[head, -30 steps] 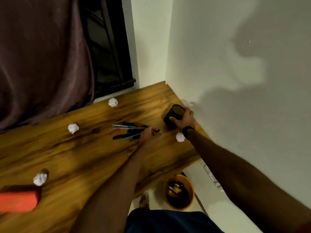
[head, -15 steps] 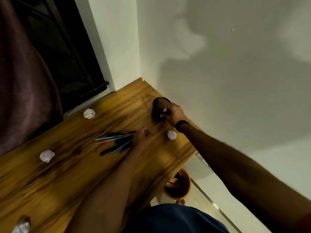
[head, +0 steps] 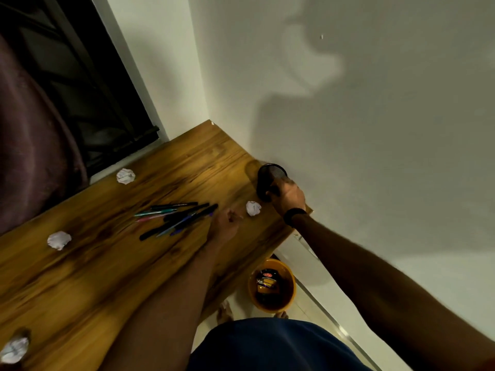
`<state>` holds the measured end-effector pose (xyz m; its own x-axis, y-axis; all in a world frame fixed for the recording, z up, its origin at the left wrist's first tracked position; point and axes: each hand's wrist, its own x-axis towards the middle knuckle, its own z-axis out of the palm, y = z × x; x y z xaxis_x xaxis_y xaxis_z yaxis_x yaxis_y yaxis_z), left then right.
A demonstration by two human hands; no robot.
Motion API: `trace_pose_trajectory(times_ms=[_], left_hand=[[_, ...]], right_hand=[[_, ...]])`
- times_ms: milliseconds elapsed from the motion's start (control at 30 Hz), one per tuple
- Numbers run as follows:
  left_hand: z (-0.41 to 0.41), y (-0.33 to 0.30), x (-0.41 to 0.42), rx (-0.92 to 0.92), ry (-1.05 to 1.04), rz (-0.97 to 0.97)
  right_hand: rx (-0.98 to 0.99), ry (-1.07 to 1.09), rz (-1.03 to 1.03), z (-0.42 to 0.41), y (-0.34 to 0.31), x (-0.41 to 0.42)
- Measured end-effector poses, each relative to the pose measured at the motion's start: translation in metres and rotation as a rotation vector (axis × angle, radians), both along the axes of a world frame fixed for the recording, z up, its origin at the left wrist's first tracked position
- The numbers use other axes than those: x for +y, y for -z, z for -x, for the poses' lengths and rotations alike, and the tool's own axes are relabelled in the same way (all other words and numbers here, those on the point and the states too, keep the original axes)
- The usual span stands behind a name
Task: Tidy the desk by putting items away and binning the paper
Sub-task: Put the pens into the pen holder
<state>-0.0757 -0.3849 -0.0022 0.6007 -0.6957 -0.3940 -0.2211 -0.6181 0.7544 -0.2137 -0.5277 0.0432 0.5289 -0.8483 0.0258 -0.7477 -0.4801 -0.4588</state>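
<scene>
You are near the start of this tidy-up, by the look of it. The pens (head: pixel 175 216) lie loose in a fanned heap on the wooden desk (head: pixel 88 279), about midway along it, and none of them stands in the black mesh pen cup (head: pixel 270 178), as far as its dark mouth lets you see. Four crumpled paper balls are out on the desk: one (head: pixel 253 208) close to the right edge, just beside the cup; one (head: pixel 125 176) near the far edge by the window; one (head: pixel 59 240) toward the left; one (head: pixel 14 349) at the near left corner. The orange bin (head: pixel 272 285) waits on the floor below the desk's near right corner, with some dark packaging in it but no white paper that you can make out. So I judge both jobs are still ahead of you: pens into the cup, paper into the bin.

Your right hand (head: pixel 288 195) grips the cup's side, fingers wrapped round it, at the far right edge against the wall. Your left hand (head: pixel 225 223) sits just at the near ends of the pens with its fingers curled in; whether it pinches a pen you cannot tell from here.

The pens are slim, dark-barrelled mostly, with a teal one and a pink one among them, overlapping each other.
</scene>
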Motion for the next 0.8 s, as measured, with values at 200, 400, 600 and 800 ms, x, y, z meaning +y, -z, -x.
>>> trace_pose_trajectory(times_ms=[200, 400, 600, 800], left_hand=[[0.008, -0.001, 0.023, -0.066, -0.139, -0.046], [-0.008, 0.006, 0.085, -0.239, -0.358, -0.227], [-0.044, -0.006, 0.121, -0.292, -0.525, -0.265], [-0.094, 0.002, 0.131, -0.348, -0.406, -0.178]], right_hand=[[-0.129, -0.083, 0.163, -0.004, 0.004, 0.012], [-0.24, -0.521, 0.044, -0.069, 0.013, 0.069], [0.026, -0.752, -0.094, -0.112, 0.029, 0.099], [0.196, -0.79, 0.004, -0.147, 0.049, 0.12]])
